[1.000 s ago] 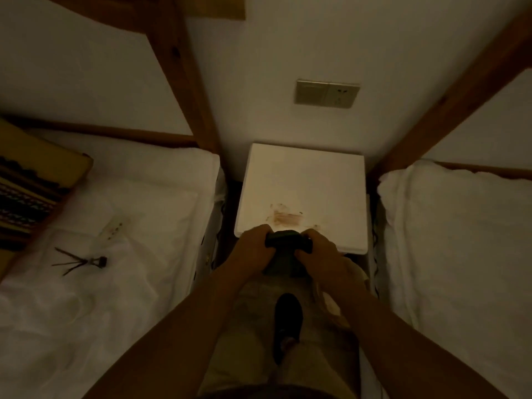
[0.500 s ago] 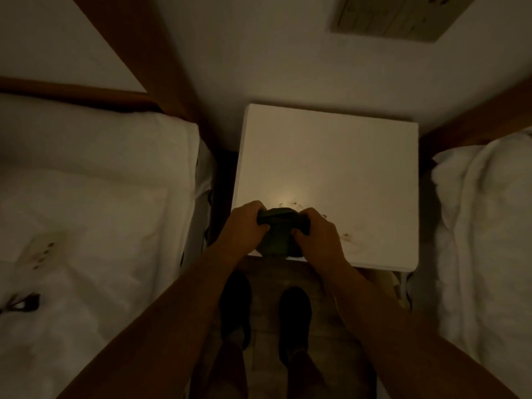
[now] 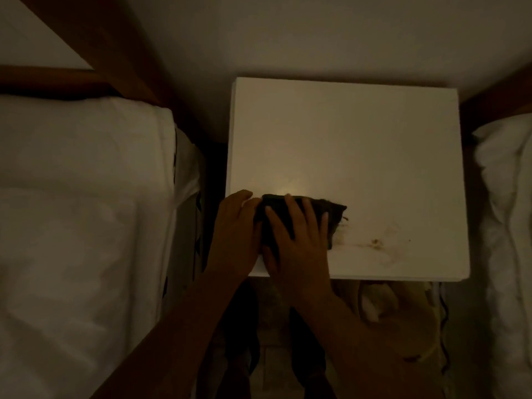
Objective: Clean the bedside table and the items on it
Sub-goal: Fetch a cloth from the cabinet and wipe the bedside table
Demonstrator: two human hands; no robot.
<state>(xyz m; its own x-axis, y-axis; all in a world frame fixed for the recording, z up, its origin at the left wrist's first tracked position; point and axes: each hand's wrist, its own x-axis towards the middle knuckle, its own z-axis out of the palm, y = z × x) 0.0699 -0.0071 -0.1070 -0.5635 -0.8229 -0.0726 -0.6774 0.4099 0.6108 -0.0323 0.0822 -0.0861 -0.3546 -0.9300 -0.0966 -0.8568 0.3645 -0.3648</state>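
The white bedside table (image 3: pixel 359 145) stands against the wall in dim light. A dark folded cloth (image 3: pixel 335 214) lies on its front left part. My right hand (image 3: pixel 296 237) presses flat on the cloth with fingers spread. My left hand (image 3: pixel 234 231) rests at the table's front left corner, its fingers touching the cloth's left edge. A brownish smear (image 3: pixel 374 243) marks the surface just right of the cloth, near the front edge.
A bed with white bedding (image 3: pixel 80 226) lies close on the left, another white bed (image 3: pixel 506 211) on the right. Dark wooden bed frames (image 3: pixel 95 47) rise at the back corners. My feet in dark shoes (image 3: pixel 241 335) stand on the floor below the table.
Both hands held the bunched cloth at the table's front edge; now the cloth lies spread on the surface with my right hand flat on it. The view has moved closer to the table.
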